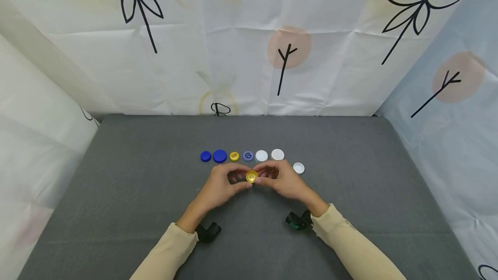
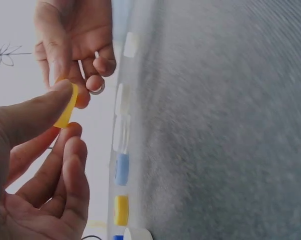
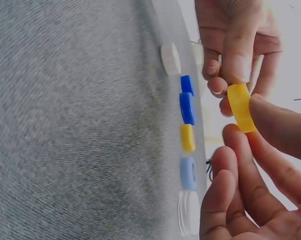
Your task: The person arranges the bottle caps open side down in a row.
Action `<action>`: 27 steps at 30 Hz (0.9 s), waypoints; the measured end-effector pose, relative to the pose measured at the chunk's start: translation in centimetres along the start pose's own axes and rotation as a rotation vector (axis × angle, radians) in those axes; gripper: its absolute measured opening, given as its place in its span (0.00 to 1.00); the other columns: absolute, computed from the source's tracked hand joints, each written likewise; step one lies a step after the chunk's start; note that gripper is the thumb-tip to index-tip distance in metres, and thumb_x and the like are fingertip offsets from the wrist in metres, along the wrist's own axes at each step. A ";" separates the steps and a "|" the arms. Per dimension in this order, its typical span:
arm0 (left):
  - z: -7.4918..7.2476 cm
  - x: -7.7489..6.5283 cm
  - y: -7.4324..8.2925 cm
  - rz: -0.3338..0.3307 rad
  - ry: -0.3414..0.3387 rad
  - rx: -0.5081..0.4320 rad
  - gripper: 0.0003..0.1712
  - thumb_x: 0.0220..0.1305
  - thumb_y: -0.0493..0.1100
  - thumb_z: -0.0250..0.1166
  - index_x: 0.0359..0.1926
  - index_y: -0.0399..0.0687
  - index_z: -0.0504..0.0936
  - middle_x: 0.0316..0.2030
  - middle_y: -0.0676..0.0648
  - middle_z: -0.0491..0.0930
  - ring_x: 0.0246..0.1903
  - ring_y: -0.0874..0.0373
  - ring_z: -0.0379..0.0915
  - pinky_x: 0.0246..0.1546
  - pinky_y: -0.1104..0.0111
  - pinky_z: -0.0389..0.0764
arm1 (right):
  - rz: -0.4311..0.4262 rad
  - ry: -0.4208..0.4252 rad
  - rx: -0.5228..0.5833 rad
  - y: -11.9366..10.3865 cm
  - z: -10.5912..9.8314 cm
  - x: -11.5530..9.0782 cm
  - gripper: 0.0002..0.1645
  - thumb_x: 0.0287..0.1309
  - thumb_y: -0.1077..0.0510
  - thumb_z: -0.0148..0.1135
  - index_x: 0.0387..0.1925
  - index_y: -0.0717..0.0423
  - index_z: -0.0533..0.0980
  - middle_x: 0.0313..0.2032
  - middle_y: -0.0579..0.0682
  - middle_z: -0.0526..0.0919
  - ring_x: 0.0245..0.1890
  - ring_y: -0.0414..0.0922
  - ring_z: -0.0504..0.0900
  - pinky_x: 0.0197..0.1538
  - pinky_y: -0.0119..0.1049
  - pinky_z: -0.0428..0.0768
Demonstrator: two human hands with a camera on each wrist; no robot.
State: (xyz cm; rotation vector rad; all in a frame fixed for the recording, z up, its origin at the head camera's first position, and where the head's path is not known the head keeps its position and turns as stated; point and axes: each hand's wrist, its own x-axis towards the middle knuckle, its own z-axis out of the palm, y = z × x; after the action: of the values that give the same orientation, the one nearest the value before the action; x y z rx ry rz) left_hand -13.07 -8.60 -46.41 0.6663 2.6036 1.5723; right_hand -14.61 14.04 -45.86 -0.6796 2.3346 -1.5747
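A yellow bottle cap (image 1: 251, 176) is held up between both hands, its hollow inner side facing the head camera. My left hand (image 1: 221, 187) pinches its left edge between thumb and fingertips. From the other side my right hand (image 1: 285, 180) grips the opposite edge with thumb and fingers. Seen edge-on in the right wrist view, the yellow cap (image 3: 241, 107) has a plain side wall. Behind the hands runs a row of caps: a small blue cap (image 1: 205, 156), a larger blue cap (image 1: 219, 156), a printed yellow cap (image 1: 234, 156) and a light purple cap (image 1: 248, 155).
Two white caps, the left one (image 1: 261, 155) and the right one (image 1: 277, 154), end the row. Another white cap (image 1: 298, 168) lies beside my right hand. A further white cap (image 3: 170, 59) shows low in the wrist views. Patterned cloth (image 1: 241, 55) walls the grey table (image 1: 116, 211).
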 end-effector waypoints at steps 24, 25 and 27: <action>-0.7 0.8 0.3 -0.255 -0.110 -0.556 0.14 0.71 0.35 0.65 0.52 0.27 0.82 0.45 0.28 0.84 0.46 0.36 0.83 0.46 0.55 0.85 | -0.125 0.109 0.142 -0.8 -0.2 -0.1 0.11 0.60 0.70 0.69 0.46 0.66 0.84 0.39 0.57 0.85 0.37 0.46 0.84 0.42 0.35 0.83; -0.7 0.8 0.4 -0.248 -0.104 -0.551 0.14 0.71 0.35 0.65 0.53 0.29 0.83 0.45 0.30 0.84 0.46 0.36 0.83 0.47 0.56 0.85 | -0.151 0.116 0.134 -0.8 -0.2 -0.1 0.12 0.59 0.71 0.70 0.45 0.66 0.84 0.38 0.57 0.85 0.37 0.46 0.83 0.42 0.35 0.83; -0.7 0.7 0.4 -0.223 -0.085 -0.526 0.14 0.68 0.35 0.68 0.52 0.31 0.84 0.46 0.34 0.85 0.47 0.39 0.84 0.47 0.59 0.85 | -0.191 0.117 0.141 -0.8 -0.2 -0.1 0.12 0.58 0.72 0.70 0.45 0.66 0.84 0.39 0.58 0.84 0.37 0.47 0.83 0.43 0.36 0.83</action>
State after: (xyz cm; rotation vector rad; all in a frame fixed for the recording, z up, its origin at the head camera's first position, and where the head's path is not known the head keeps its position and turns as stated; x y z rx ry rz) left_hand -13.78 -8.75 -45.60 0.3740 1.9815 1.9734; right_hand -14.39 14.00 -45.03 -0.8184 2.2681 -1.8888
